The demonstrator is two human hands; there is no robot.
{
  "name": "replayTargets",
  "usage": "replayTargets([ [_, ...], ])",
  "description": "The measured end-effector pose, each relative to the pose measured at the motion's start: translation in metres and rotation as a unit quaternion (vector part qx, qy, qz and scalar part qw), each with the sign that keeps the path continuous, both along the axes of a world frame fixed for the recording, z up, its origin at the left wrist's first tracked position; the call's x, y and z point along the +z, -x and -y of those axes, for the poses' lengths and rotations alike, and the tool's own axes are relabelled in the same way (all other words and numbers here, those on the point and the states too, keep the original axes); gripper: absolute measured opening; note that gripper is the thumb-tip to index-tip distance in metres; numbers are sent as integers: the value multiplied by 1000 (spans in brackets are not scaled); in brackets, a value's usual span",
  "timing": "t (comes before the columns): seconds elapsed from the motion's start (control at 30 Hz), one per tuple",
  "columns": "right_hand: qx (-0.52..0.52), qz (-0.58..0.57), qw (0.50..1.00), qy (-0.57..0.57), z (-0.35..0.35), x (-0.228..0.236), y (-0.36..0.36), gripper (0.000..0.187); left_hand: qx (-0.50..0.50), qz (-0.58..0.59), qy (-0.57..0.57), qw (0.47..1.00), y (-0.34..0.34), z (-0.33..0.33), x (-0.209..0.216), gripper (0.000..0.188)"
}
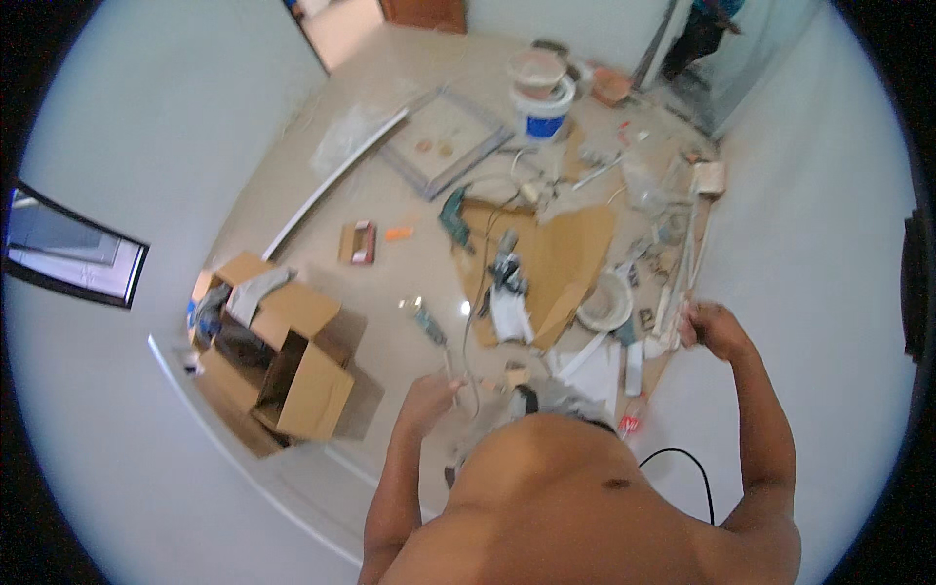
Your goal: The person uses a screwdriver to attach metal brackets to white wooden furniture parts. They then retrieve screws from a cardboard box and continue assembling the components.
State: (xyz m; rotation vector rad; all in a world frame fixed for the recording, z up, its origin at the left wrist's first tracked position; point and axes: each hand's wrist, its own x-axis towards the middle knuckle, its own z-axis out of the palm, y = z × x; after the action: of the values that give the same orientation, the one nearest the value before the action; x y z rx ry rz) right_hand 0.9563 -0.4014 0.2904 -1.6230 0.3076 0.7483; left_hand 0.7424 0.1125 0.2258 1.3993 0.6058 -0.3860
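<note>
My left hand (429, 404) is closed, its fingertips around what looks like the power cord (449, 363) of a teal hand-held power tool (426, 322). That tool appears just beyond the hand; whether it hangs or rests on the floor I cannot tell. Raised at the right, close to the white wall, my right hand (712, 330) has its fingers curled in. Anything inside them is hidden. Beyond my hands a flat cardboard sheet (570, 249) bears a grey power tool (507, 252). At its left edge lies a green drill (454, 220).
Open cardboard boxes (314, 390) stand at the left. A white bowl (605, 300), offcuts and debris line the right wall. Farther off are a white bucket (544, 109), a framed panel (444, 141) and a long pale strip (336, 180). A person (700, 39) is at the far-right doorway.
</note>
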Motion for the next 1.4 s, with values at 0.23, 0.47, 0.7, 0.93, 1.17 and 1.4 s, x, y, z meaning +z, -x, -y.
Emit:
replayTargets([
  [0.23,162,204,959,-113,-166,154,-67,22,35,68,51,996,-13,8,18,40],
  [0.47,346,206,913,-67,-259,60,45,24,97,32,108,989,30,8,14,40],
  [0.7,148,-84,984,-58,-230,-37,168,21,140,-3,173,975,78,0,7,42],
  [0.93,142,-166,920,-326,-272,-43,189,26,2,66,141,988,91,-7,-15,40],
  [1.17,42,-199,916,-346,-259,-15,205,22,4,62,109,992,88,23,27,45],
  [1.4,-101,-202,851,-475,-254,-6,189,28,-16,47,85,995,86,31,32,44],
])
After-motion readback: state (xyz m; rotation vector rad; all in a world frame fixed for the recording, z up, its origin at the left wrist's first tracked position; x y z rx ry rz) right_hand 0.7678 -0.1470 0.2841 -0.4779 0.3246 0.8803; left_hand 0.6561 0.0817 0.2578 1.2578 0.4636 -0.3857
